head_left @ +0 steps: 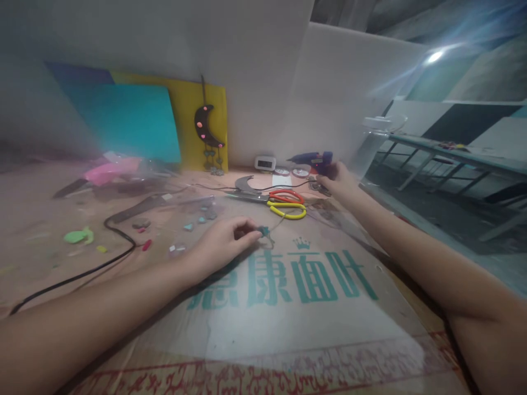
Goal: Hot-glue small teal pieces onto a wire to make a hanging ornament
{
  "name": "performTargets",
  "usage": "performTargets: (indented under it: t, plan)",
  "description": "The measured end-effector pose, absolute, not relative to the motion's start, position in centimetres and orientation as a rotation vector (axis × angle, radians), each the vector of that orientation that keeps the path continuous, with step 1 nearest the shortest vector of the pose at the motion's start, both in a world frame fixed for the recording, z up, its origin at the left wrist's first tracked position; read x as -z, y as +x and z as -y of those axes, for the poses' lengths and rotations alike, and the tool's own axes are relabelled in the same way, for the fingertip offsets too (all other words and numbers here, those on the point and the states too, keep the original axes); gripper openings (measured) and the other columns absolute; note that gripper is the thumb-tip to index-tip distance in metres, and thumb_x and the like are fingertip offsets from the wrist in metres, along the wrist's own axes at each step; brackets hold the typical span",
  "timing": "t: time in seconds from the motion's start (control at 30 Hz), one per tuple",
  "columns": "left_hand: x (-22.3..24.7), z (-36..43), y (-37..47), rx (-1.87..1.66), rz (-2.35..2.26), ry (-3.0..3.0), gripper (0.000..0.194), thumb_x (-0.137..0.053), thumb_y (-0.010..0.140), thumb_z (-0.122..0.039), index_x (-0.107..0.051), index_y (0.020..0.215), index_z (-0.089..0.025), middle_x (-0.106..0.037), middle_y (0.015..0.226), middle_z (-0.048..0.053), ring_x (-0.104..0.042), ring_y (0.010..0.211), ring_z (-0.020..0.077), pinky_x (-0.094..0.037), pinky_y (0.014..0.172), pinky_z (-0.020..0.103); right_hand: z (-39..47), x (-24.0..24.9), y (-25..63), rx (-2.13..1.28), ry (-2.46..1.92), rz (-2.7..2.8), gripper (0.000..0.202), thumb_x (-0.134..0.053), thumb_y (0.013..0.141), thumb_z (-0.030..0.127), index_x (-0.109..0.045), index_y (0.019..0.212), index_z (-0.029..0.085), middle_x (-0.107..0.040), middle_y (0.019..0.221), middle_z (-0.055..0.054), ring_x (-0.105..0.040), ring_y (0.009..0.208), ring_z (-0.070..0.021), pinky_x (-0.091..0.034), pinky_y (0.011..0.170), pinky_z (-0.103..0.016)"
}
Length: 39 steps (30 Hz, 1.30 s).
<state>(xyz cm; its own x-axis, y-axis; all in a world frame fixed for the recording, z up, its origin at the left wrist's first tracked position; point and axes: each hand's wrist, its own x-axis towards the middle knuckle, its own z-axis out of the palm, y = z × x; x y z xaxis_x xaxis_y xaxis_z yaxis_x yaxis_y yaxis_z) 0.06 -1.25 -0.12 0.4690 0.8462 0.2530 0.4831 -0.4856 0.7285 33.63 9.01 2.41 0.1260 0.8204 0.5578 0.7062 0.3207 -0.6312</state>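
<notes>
Between the thumb and fingers of my left hand (233,240) is a small teal piece (264,231) with a thin cord trailing from it, held above the printed cardboard (313,329). Farther back on the right, my right hand (335,178) has its fingers round the handle of a dark blue glue gun (315,159), whose nozzle points left. Scissors (287,203) with red and yellow handles lie between the two hands. Just behind the scissor blades is a grey crescent shape (244,184). Small teal pieces (201,219) lie behind my left hand.
A dark moon ornament (203,126) hangs before a yellow board (185,104), beside a turquoise sheet (135,118). A small white clock (264,163) stands at the back wall. A black cable (82,276) crosses the left side. Green clay (76,236) and pink plastic (111,170) lie left.
</notes>
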Motion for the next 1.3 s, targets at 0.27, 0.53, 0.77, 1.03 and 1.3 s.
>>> performTargets:
  t: [0.27,0.53,0.77,1.03,1.3]
  plan:
    - [0.5,0.6,0.0,-0.914,-1.148,1.986,0.024,-0.058,0.086,-0.042,-0.066,0.088,-0.019,-0.071,0.085,0.002,-0.064,0.077,0.0183,-0.047,0.071,0.029,-3.4,-3.2,26.8,-0.369,-1.391,1.620,0.034,-0.072,0.072,0.052,-0.063,0.074,0.019,-0.062,0.056,-0.001,-0.059,0.052,-0.0179,-0.053,0.055,-0.033]
    - [0.5,0.2,0.1,-1.016,-1.148,1.867,0.018,-0.059,0.084,-0.036,-0.062,0.084,-0.018,-0.069,0.082,0.002,-0.064,0.077,0.0188,-0.048,0.071,0.030,1.6,-3.6,22.7,-0.278,-1.359,1.839,0.025,-0.067,0.079,0.048,-0.067,0.078,0.023,-0.066,0.056,-0.004,-0.068,0.063,-0.0264,-0.058,0.061,-0.038]
    - [-0.1,0.2,0.0,-1.060,-1.161,1.826,0.017,-0.058,0.084,-0.035,-0.061,0.082,-0.018,-0.068,0.082,0.002,-0.062,0.078,0.0175,-0.048,0.073,0.029,1.0,-2.4,23.7,-0.245,-1.322,1.795,0.028,-0.062,0.081,0.051,-0.069,0.079,0.023,-0.073,0.072,-0.007,-0.072,0.080,-0.0303,-0.059,0.073,-0.041]
    - [0.3,-0.4,-0.2,-1.114,-1.140,1.747,0.020,-0.058,0.085,-0.036,-0.061,0.088,-0.016,-0.069,0.090,0.004,-0.063,0.083,0.0177,-0.046,0.077,0.030,1.3,-1.6,23.9,-0.178,-1.268,1.923,0.032,-0.063,0.078,0.055,-0.067,0.081,0.023,-0.074,0.081,-0.008,-0.070,0.079,-0.0285,-0.058,0.076,-0.043]
    - [0.3,-0.3,-0.2,-1.131,-1.150,1.745,0.021,-0.059,0.084,-0.037,-0.061,0.090,-0.017,-0.068,0.094,0.004,-0.062,0.086,0.0179,-0.046,0.077,0.029,0.5,-1.0,24.4,-0.229,-1.218,2.048,0.029,-0.061,0.077,0.055,-0.061,0.074,0.026,-0.067,0.072,-0.004,-0.065,0.068,-0.0237,-0.057,0.066,-0.038]
